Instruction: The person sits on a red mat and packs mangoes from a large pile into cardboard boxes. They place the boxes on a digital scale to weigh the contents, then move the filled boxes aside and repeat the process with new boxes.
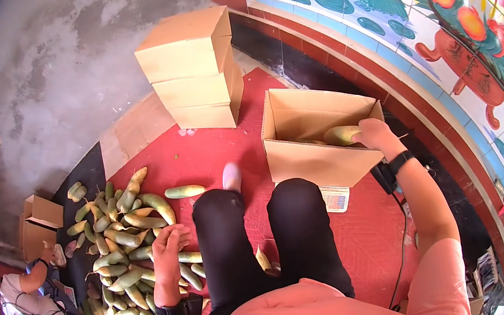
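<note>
My right hand [374, 135] grips one end of a pale green radish [341, 135], holding it inside an open cardboard box [320, 160] near the right wall. More of the box's contents are mostly hidden behind its near side. The box rests on a weighing scale [336, 199], whose panel sticks out beneath it. Over the right edge of a large heap of long green radishes [122, 265], my left hand [168, 246] hovers with nothing in it, fingers loosely apart. A single radish [185, 191] lies on the red floor just beyond the heap.
Closed cardboard boxes [194, 76] are stacked ahead. A co-worker [36, 304] sits left of the heap, beside smaller boxes [39, 221]. A black cable [403, 252] runs along the floor at my right. A painted tile wall [409, 38] borders the right side.
</note>
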Demonstrator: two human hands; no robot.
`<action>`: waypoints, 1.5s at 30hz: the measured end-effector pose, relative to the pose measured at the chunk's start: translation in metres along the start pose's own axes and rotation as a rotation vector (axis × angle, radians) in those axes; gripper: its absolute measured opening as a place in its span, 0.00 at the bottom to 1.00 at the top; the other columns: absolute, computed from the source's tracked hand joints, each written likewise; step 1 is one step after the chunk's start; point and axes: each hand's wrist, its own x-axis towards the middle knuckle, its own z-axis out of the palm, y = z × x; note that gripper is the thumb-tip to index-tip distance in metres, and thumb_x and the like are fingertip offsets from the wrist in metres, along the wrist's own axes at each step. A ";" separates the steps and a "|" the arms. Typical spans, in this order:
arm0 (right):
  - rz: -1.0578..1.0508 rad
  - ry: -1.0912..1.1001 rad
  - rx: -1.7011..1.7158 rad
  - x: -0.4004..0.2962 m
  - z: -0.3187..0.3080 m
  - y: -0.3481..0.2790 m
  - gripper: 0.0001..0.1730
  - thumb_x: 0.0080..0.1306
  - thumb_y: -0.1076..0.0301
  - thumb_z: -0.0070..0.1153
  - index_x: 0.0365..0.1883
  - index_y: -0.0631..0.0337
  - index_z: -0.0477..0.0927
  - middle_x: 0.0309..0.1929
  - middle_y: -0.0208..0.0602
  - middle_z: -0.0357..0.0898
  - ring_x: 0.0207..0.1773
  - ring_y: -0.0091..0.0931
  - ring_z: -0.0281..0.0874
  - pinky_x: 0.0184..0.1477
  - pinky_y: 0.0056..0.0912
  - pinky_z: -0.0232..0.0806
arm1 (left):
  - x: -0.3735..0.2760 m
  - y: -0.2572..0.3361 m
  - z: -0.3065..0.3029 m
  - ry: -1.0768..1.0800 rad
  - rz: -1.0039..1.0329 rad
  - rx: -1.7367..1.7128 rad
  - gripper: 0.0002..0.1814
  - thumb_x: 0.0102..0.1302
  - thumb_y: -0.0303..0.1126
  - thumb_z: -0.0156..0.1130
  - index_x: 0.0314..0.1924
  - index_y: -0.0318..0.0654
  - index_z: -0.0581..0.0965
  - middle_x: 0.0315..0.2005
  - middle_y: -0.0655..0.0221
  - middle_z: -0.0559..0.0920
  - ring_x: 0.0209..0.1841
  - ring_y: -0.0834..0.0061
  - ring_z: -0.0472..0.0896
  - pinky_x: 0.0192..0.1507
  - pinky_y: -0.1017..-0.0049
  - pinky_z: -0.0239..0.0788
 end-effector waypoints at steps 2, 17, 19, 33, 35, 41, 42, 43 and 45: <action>-0.030 -0.080 -0.039 0.021 0.009 -0.011 0.25 0.57 0.48 0.59 0.34 0.67 0.83 0.38 0.52 0.81 0.46 0.43 0.79 0.49 0.45 0.69 | 0.009 -0.008 -0.005 0.024 -0.016 0.001 0.13 0.72 0.34 0.49 0.47 0.33 0.76 0.39 0.61 0.83 0.39 0.72 0.82 0.44 0.75 0.73; -0.253 0.230 0.233 0.024 0.007 -0.008 0.09 0.63 0.71 0.49 0.37 0.64 0.79 0.37 0.50 0.79 0.43 0.45 0.77 0.45 0.44 0.69 | 0.090 -0.192 -0.033 0.103 -0.405 0.087 0.14 0.66 0.36 0.56 0.44 0.32 0.79 0.32 0.68 0.83 0.34 0.78 0.80 0.37 0.78 0.71; -0.287 0.315 0.324 -0.010 -0.008 -0.046 0.08 0.64 0.71 0.51 0.38 0.65 0.78 0.36 0.49 0.79 0.43 0.46 0.76 0.44 0.43 0.68 | 0.093 -0.236 -0.049 0.098 -0.450 0.390 0.16 0.61 0.37 0.59 0.44 0.34 0.80 0.31 0.62 0.84 0.35 0.72 0.82 0.39 0.73 0.73; -0.382 0.346 0.158 -0.109 0.038 -0.100 0.21 0.68 0.60 0.49 0.51 0.66 0.72 0.49 0.49 0.72 0.51 0.45 0.70 0.54 0.48 0.62 | 0.135 -0.351 -0.109 0.349 -0.589 0.876 0.27 0.54 0.39 0.59 0.54 0.38 0.73 0.52 0.49 0.73 0.55 0.52 0.73 0.59 0.62 0.65; -0.410 0.341 0.113 -0.106 0.040 -0.098 0.23 0.69 0.56 0.47 0.52 0.67 0.71 0.50 0.50 0.72 0.51 0.46 0.70 0.56 0.51 0.60 | 0.159 -0.358 -0.115 0.383 -0.538 0.847 0.27 0.53 0.38 0.59 0.55 0.37 0.73 0.52 0.46 0.74 0.54 0.51 0.73 0.58 0.62 0.66; -0.318 0.293 0.124 -0.101 0.042 -0.086 0.23 0.69 0.57 0.45 0.52 0.69 0.70 0.51 0.52 0.71 0.51 0.47 0.69 0.56 0.51 0.60 | 0.216 -0.442 -0.166 0.456 -0.699 0.470 0.28 0.54 0.35 0.58 0.57 0.36 0.70 0.50 0.47 0.76 0.52 0.50 0.75 0.55 0.63 0.67; -0.308 0.281 0.120 -0.101 0.042 -0.084 0.23 0.69 0.58 0.44 0.52 0.69 0.70 0.51 0.52 0.71 0.51 0.47 0.69 0.56 0.51 0.60 | 0.222 -0.453 -0.171 0.459 -0.724 0.422 0.27 0.55 0.35 0.58 0.57 0.38 0.70 0.48 0.50 0.76 0.51 0.53 0.75 0.53 0.64 0.67; -0.295 0.267 0.106 -0.101 0.043 -0.081 0.23 0.69 0.57 0.44 0.53 0.69 0.70 0.51 0.52 0.71 0.51 0.47 0.69 0.56 0.51 0.60 | 0.228 -0.461 -0.176 0.464 -0.751 0.373 0.26 0.57 0.35 0.57 0.57 0.40 0.69 0.47 0.52 0.76 0.49 0.55 0.75 0.50 0.65 0.68; -0.274 0.236 0.083 -0.102 0.044 -0.078 0.23 0.69 0.57 0.44 0.53 0.69 0.70 0.51 0.53 0.71 0.51 0.47 0.69 0.55 0.51 0.60 | 0.233 -0.471 -0.185 0.380 -0.800 0.448 0.19 0.61 0.35 0.55 0.52 0.42 0.71 0.40 0.60 0.76 0.40 0.63 0.76 0.39 0.68 0.67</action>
